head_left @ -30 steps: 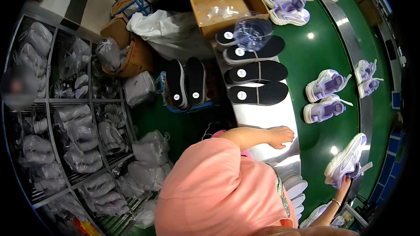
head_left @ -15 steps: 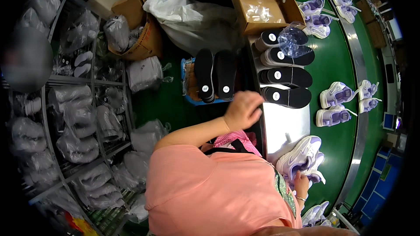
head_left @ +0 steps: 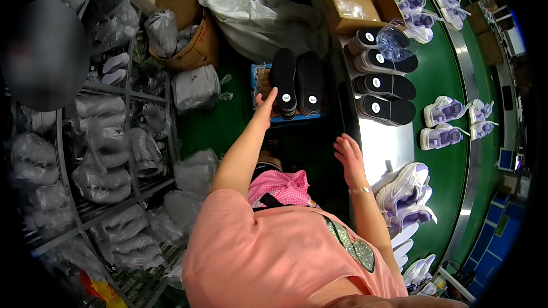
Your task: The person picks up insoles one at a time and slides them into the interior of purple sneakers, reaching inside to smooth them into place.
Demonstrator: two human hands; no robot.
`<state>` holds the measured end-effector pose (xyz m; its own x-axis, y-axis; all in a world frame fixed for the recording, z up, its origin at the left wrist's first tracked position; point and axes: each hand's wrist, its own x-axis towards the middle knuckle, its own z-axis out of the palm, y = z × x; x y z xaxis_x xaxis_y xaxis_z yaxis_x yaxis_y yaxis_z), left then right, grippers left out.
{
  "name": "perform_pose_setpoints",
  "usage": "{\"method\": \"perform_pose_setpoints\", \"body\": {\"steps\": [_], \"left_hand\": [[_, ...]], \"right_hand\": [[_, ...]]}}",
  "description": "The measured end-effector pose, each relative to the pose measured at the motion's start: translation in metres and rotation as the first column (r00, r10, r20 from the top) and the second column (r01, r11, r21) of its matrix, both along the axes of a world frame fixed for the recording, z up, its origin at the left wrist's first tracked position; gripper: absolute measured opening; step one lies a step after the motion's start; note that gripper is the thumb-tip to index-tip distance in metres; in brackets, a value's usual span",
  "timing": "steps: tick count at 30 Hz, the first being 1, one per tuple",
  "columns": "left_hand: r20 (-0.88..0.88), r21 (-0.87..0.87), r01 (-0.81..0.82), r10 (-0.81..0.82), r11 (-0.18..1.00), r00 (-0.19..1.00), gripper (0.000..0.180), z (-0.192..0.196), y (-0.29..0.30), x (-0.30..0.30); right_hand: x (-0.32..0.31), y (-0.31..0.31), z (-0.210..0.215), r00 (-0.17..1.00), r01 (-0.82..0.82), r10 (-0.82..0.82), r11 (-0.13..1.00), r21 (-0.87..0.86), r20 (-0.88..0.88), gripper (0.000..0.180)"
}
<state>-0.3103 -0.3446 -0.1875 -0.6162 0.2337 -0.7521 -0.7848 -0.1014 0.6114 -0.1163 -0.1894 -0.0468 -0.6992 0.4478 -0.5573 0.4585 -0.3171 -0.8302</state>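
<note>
Insole stacks could topple at a careless touch

Risk sits in the two tall stacks of black foam insoles [head_left: 297,82] on the blue crate: a sideways nudge from the left hand [head_left: 265,105] would likely spill them. That hand reaches forward, arm outstretched, fingers spread, touching the nearer stack's edge, gripping nothing. The right hand [head_left: 348,157] hovers open and empty beside the steel table edge [head_left: 388,145].

blurred grey patch [head_left: 48,51]: hides upper left shelving | left hand [head_left: 265,101]: fingertips at black insole stack [head_left: 297,82], contact unclear | blue crate [head_left: 260,77]: mostly covered by insoles | bagged goods [head_left: 103,159]: contents unclear through plastic
</note>
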Motion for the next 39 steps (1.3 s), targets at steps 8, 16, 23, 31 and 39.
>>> {"method": "perform_pose_setpoints", "body": {"steps": [8,16,23,31,39], "left_hand": [[-0.002,0.146,0.004,-0.004,0.989,1.0,0.112,-0.054,0.002,-0.066],[0.12,0.292,0.003,-0.04,0.957,0.992,0.115,-0.108,-0.02,-0.126],[0.146,0.275,0.03,-0.073,0.961,0.987,0.121,-0.114,-0.047,-0.129],[0.235,0.599,-0.237,0.114,0.765,0.965,0.096,-0.088,-0.102,-0.103],[0.29,0.509,-0.434,0.327,0.743,0.899,0.079,-0.111,-0.317,-0.041]], "right_hand": [[-0.151,0.021,-0.133,0.99,0.062,-0.057,0.998,-0.034,0.131,0.085],[-0.273,-0.017,-0.178,0.987,0.138,-0.085,0.889,-0.436,0.139,0.054],[-0.272,-0.048,-0.187,0.992,0.116,-0.086,0.894,-0.432,0.089,0.051],[-0.235,-0.089,-0.177,0.998,-0.044,0.027,0.926,-0.375,-0.05,0.05],[-0.267,-0.277,-0.231,0.644,-0.761,0.764,0.638,-0.115,-0.026,0.095]]}}
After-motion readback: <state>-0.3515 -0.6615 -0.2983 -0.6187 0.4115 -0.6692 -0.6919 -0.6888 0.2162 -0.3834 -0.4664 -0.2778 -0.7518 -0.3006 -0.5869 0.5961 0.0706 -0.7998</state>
